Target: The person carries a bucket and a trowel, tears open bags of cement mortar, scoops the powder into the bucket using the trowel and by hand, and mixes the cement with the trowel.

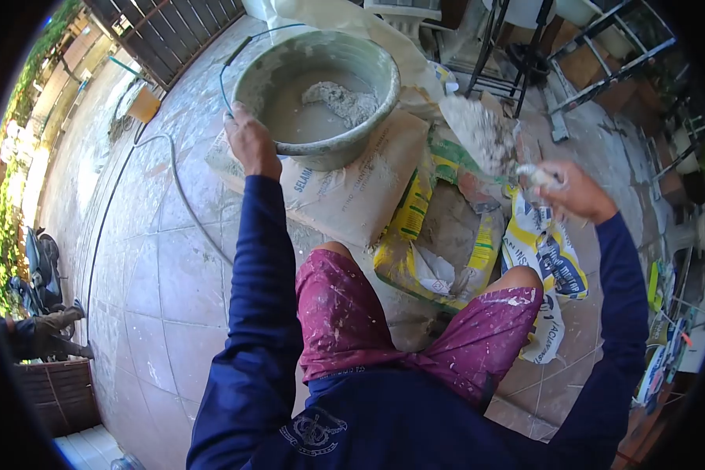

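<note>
My left hand (251, 141) is closed on the near-left rim of a large grey bucket (333, 153). Inside it is a watery grey mix, with a paler clump of powder (341, 104) partly above the surface. To the right, my right hand (578, 190) grips the handle of a trowel (460, 117), whose blade carries a heap of grey powder (489, 141). The trowel is held up beside the bucket, apart from it. An opened yellow and green bag (403, 262), with grey powder showing inside, lies between the bucket and my knees.
Under the bucket lies a full brown paper sack (345, 207). Crumpled yellow, white and blue bags (552, 254) are at the right. A hose (184, 188) runs over the tiled floor. A metal ladder (611, 59) stands back right. Another person's legs (51, 333) show at far left.
</note>
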A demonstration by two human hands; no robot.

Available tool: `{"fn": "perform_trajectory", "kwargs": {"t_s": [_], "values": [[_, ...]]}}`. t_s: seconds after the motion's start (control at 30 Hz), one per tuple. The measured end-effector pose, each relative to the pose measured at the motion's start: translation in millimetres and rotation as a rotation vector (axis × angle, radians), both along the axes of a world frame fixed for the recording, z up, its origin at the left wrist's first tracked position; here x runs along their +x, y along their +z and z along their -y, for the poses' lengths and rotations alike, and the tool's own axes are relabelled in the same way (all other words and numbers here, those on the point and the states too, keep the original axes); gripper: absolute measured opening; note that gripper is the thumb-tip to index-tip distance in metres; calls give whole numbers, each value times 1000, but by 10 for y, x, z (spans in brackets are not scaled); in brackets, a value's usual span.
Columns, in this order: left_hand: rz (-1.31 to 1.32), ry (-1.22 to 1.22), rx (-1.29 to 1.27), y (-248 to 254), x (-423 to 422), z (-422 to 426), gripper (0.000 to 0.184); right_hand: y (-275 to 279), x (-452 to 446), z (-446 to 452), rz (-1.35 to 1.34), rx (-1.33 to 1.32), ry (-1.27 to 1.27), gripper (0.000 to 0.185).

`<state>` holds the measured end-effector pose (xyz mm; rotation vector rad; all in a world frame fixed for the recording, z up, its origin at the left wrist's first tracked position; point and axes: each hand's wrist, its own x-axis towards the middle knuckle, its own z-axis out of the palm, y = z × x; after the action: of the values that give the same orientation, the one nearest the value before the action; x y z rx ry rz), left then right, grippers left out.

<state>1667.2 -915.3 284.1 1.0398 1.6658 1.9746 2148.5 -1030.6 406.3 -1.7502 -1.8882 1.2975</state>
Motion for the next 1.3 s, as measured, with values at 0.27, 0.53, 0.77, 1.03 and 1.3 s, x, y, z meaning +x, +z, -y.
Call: {"fn": "perform_trajectory", "kwargs": {"t_s": [0.27, 0.53, 0.77, 1.03, 1.3], "values": [[-131, 172, -100, 42, 76, 2, 40, 739, -1441, -1163, 141, 89, 390, 28], [-126, 237, -33, 94, 150, 42, 39, 255, -2623, -1526, 490, 192, 513, 28], [-125, 291, -14, 120, 180, 54, 39, 202, -2707, -1434, 613, 679, 662, 25], [-164, 163, 6, -110, 6, -72, 22, 320, -1687, -673, 359, 1113, 270, 27], [-307, -62, 155, -708, -474, -425, 21, -2168, 80, 337, 619, 243, -330, 41]]}}
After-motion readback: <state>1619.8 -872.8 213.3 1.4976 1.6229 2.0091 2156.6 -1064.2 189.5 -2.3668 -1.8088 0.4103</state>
